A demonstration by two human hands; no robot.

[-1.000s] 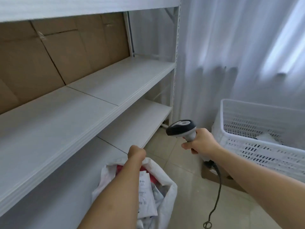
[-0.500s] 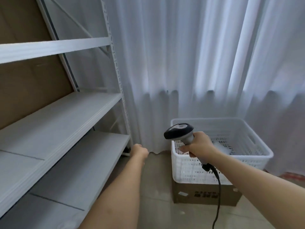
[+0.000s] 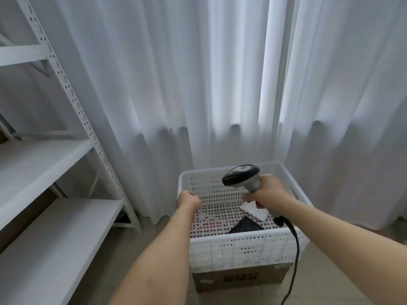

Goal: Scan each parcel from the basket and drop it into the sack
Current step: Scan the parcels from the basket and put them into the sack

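Note:
A white perforated basket (image 3: 242, 247) stands on a cardboard box (image 3: 240, 279) in front of me. Inside lie a black parcel (image 3: 246, 226), a white parcel (image 3: 255, 211) and a clear-wrapped parcel (image 3: 207, 225). My right hand (image 3: 267, 192) grips a grey and black barcode scanner (image 3: 241, 178) over the basket, its black cable (image 3: 294, 249) hanging down over the front rim. My left hand (image 3: 188, 200) hovers over the basket's left side with its fingers curled, holding nothing. The sack is out of view.
White metal shelving (image 3: 50, 194) runs along the left, its upright post (image 3: 88, 128) close to the basket. White curtains (image 3: 220, 84) hang behind the basket down to the tiled floor (image 3: 330, 271).
The view has swung right, from the sack by the shelving to the basket. My left hand left the sack and now hovers over the basket. The scanner moved over the basket too.

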